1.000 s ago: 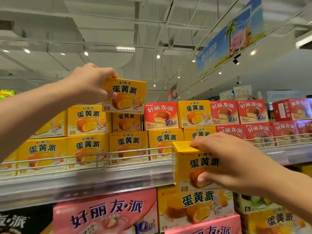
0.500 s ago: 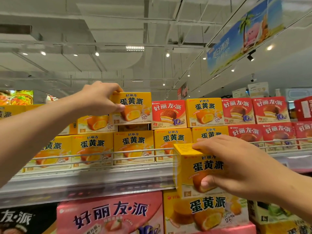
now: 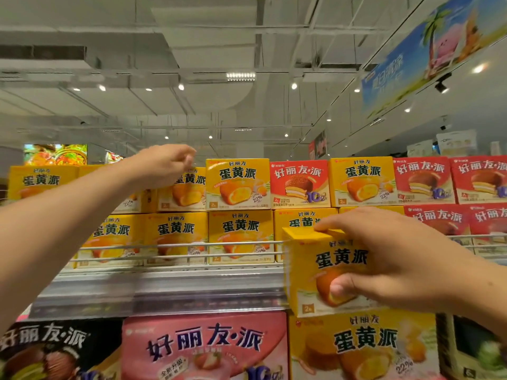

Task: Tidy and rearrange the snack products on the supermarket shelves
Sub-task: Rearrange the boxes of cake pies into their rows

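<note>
Your right hand [image 3: 397, 259] clamps a yellow box [image 3: 321, 272], fingers over its top, thumb on its front, just below the shelf rail [image 3: 175, 244], your left hand [image 3: 162, 163] loosely curled, holding nothing, above the top-row boxes [image 3: 237, 183].

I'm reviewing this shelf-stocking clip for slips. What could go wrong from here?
The right hand pinches a yellow box in front of the shelf rail; lifted carelessly, it might catch the rail. A red box sits between yellow ones in the top row, so adding more could leave flavours mixed.
</note>
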A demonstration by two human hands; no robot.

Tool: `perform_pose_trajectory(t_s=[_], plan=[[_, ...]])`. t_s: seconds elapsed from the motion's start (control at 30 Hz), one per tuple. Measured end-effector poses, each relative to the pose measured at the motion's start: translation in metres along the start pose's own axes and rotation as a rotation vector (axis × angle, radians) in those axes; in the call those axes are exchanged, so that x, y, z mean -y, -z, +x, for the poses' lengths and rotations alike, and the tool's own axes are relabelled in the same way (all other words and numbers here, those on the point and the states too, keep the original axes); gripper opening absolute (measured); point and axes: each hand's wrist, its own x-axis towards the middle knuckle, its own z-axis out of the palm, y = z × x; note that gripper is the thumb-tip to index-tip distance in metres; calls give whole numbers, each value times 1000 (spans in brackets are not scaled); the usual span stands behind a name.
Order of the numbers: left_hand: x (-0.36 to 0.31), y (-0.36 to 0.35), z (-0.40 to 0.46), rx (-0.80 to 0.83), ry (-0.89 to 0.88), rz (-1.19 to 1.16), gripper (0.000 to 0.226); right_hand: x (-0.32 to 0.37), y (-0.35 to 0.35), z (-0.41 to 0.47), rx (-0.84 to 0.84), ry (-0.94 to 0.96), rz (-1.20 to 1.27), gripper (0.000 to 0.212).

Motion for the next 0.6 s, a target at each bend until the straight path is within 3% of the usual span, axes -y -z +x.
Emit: perform_pose_trajectory(t_s=[0.1, 0.2, 0.37, 0.6], plan=[[8, -4, 2, 95, -23, 371, 47, 20, 5, 31, 20, 52, 93, 64], [12, -5, 2, 41, -60, 443, 53, 43, 0, 65, 93, 57, 235, 63], [25, 0, 0, 19, 17, 234, 49, 68, -10, 106, 240, 6, 327, 63], [32, 2, -2, 4, -12, 60, 36, 70, -14, 117, 282, -51, 466, 50]])
